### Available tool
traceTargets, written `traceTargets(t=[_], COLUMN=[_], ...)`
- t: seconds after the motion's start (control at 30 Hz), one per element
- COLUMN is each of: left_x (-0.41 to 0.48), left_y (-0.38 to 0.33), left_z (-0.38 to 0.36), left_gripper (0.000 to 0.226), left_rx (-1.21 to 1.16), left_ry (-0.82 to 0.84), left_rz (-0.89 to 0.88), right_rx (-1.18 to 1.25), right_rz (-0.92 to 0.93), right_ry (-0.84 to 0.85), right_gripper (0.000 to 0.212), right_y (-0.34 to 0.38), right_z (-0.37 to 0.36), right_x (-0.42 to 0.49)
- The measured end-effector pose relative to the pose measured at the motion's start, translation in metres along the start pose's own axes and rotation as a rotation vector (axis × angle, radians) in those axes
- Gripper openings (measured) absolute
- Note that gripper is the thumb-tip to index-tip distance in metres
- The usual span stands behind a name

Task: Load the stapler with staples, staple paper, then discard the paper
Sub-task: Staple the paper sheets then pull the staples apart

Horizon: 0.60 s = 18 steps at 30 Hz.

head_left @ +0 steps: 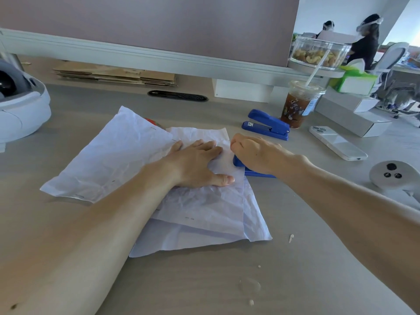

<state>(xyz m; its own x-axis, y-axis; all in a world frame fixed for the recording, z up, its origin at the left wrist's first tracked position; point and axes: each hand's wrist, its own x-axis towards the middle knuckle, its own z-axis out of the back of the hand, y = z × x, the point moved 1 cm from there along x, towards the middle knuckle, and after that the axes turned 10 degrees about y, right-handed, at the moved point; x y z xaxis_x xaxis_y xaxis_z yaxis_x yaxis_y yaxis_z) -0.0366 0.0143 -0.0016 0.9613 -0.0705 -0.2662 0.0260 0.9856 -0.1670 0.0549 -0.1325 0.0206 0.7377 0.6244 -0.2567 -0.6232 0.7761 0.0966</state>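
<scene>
In the head view, the right hand (pixel 254 153) has its fingers curled down over the top of a blue stapler (pixel 238 161), whose mouth sits over the right edge of the crumpled white paper (pixel 109 160). Just left of that grip, the left hand (pixel 195 162) lies flat on the sheets, fingers straight and thumb spread, holding nothing.

The paper carries faint printed marks too small to read. Beyond the grip stands a second blue stapler (pixel 266 125), partly open, with a small white label that cannot be made out. Behind it is an iced drink cup (pixel 297 108) with a straw; its print is also illegible.

Right of the grip a white phone (pixel 336 143) lies face down, with a long white box (pixel 354 119) further off and a round controller (pixel 395 176) nearer the person. Far to the left sits a white headset (pixel 20 110).

The sheets spread left of and nearer than the grip. The desk (pixel 295 258) on the near right holds only a few small scraps (pixel 291 238).
</scene>
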Motion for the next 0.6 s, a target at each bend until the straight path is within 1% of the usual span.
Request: traceTargets(t=[0.13,0.23,0.37,0.43,0.53,0.6], left_x=[0.000,-0.001,-0.002,-0.003,-0.004,-0.005], left_y=[0.001,0.000,-0.001,-0.002,-0.002,-0.003], left_z=[0.000,0.001,0.003,0.003,0.003,0.004], left_gripper=[0.089,0.089,0.089,0.088,0.087,0.089], left_rx=[0.006,-0.007,-0.029,-0.030,-0.040,-0.052], left_ry=[-0.009,-0.003,0.010,0.008,-0.009,-0.022], left_rz=[-0.004,0.001,0.014,0.013,0.015,0.021], right_rx=[-0.011,-0.009,0.101,0.118,0.229,0.242], right_rz=[-0.013,-0.019,-0.030,-0.021,-0.017,-0.009], right_ry=[0.015,-0.001,-0.074,-0.099,-0.196,-0.270], right_gripper=[0.017,0.013,0.025,0.029,0.029,0.031], right_y=[0.004,0.005,0.002,0.001,-0.001,-0.005], right_z=[0.001,0.001,-0.002,-0.003,-0.003,-0.002], right_x=[-0.001,-0.004,-0.009,-0.011,-0.014,-0.015])
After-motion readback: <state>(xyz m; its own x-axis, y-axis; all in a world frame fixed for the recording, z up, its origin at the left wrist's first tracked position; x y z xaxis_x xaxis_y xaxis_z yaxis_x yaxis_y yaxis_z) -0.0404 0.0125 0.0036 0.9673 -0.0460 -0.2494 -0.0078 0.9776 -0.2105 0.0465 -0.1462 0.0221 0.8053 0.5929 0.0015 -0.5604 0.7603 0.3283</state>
